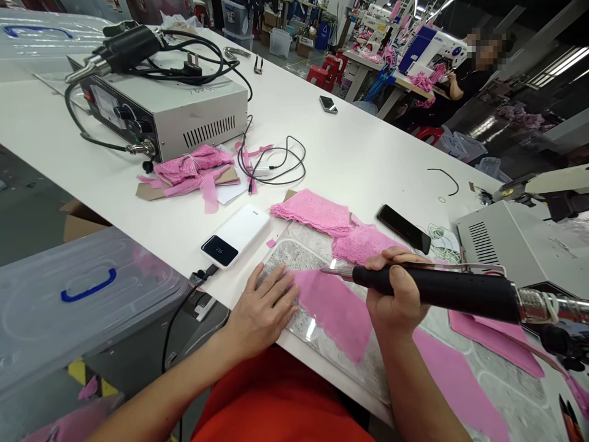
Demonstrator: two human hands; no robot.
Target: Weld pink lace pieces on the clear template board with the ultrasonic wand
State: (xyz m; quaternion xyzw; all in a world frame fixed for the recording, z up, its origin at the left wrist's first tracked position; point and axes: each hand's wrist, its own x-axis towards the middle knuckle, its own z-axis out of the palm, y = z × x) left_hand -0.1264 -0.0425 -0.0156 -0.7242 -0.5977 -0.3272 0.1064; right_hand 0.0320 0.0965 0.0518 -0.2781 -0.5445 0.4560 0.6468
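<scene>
My right hand [396,291] is wrapped around a handheld ultrasonic welder [437,291], a thick black barrel with a tapered metal tip pointing left. The tip meets the upper edge of a pink fabric piece [338,313], which lies flat on a clear patterned plate [299,253]. My left hand [271,301] rests flat with its fingers stretched out, fingertips at the left end of that fabric. Folded pink lace [317,212] lies just beyond the plate. Another pink fabric piece [460,380] lies to the right, partly hidden by my right forearm.
A white power bank [237,236] and a black phone [404,228] flank the plate. A grey control box [197,110] with a second handpiece [124,49] on top stands at the back left; another grey box [519,236] is at right. Someone sits at a sewing machine [430,52] beyond.
</scene>
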